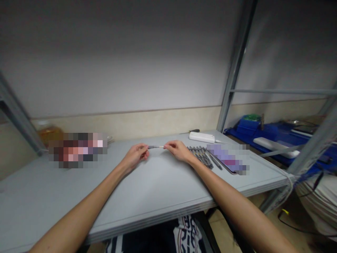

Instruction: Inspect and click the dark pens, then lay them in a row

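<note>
My left hand (137, 154) is closed in a pinch round a slim grey pen (153, 146), held level above the table. Opposite it, my right hand (177, 150) pinches the pale, thin end, which looks like a refill; whether it is separate from the barrel I cannot tell. Just to the right of my right hand lies a row of several grey pens (201, 156) side by side. One pen (214, 161) rests a little apart from that row, beside a blurred purple case or packet (223, 156).
A white power strip (202, 137) and a dark-handled screwdriver (194, 131) lie at the table's back. A pixelated pile (79, 150) and a bottle of amber liquid (50, 133) stand left. Metal posts (231, 77) frame the table (158, 193). Blue trays (247, 127) are beyond on the right.
</note>
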### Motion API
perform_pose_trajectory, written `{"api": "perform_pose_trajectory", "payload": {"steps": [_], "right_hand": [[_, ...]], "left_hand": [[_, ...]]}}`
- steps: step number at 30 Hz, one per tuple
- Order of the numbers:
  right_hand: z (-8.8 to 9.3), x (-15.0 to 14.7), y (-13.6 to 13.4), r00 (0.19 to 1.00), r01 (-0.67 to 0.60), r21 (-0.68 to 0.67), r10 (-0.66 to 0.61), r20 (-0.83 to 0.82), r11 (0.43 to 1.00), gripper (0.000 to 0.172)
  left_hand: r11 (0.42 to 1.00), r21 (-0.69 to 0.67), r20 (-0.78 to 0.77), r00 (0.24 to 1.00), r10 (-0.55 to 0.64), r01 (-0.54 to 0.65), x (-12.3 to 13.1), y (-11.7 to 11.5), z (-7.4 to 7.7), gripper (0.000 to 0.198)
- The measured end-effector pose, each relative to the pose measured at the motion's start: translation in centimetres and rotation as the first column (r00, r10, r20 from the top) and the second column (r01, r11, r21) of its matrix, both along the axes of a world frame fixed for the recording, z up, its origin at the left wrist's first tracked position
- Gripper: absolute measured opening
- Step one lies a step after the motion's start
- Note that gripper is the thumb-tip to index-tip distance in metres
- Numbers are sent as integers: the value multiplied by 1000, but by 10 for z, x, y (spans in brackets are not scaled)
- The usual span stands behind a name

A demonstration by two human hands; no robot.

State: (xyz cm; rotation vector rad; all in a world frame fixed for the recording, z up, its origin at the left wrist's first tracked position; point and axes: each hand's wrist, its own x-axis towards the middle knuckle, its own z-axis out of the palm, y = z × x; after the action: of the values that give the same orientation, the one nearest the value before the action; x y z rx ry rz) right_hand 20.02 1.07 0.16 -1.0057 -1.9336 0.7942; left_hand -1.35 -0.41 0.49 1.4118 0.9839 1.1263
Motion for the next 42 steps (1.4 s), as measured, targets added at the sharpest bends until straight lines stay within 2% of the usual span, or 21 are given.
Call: {"api": "perform_pose_trajectory", "payload": {"steps": [3,8,13,16,18,21,24,26,28,33,37,42], "right_hand": [[0,-2,-2,1000,-1,-2,1,14,1000,28],[0,-1,-7,991,-93,-223,67,-118,970,24],[4,4,-11,924,-315,-460,158,-348,830,21],[7,6,-11,897,-384,-527,172,-407,758,20],[8,8,-11,887,-405,-540,173,-428,738,21],[9,8,-10,889,-379,-526,140,-436,761,24],[12,6,-8,885,-242,-444,9,-465,863,23],[14,6,-6,841,-155,-365,-71,-536,918,22],[18,6,-3,762,-141,-324,-106,-639,936,21],[36,12,0,499,-303,-346,-162,-852,888,18],[58,15,-2,521,-398,-414,-169,-836,819,40],[75,12,-8,578,-370,-479,-207,-790,796,39]], "left_hand": [[1000,-5,-1,1000,25,-25,-1,0,-3,28],[960,268,-138,983,118,-78,-3,0,-5,22],[898,431,-283,932,226,-87,-1,-9,2,17],[857,510,-340,896,286,-80,-1,-12,5,17],[838,541,-367,877,311,-72,-2,-13,5,18],[832,551,-374,873,311,-60,-2,-12,5,19],[845,534,-413,877,246,14,-1,-13,6,22],[850,517,-483,856,187,106,0,-14,6,23],[844,508,-539,827,158,170,2,-15,5,23],[831,533,-569,794,216,156,4,-13,1,25],[837,523,-590,778,218,162,2,-11,-2,24],[835,504,-637,747,190,218,0,-9,-5,20]]}}
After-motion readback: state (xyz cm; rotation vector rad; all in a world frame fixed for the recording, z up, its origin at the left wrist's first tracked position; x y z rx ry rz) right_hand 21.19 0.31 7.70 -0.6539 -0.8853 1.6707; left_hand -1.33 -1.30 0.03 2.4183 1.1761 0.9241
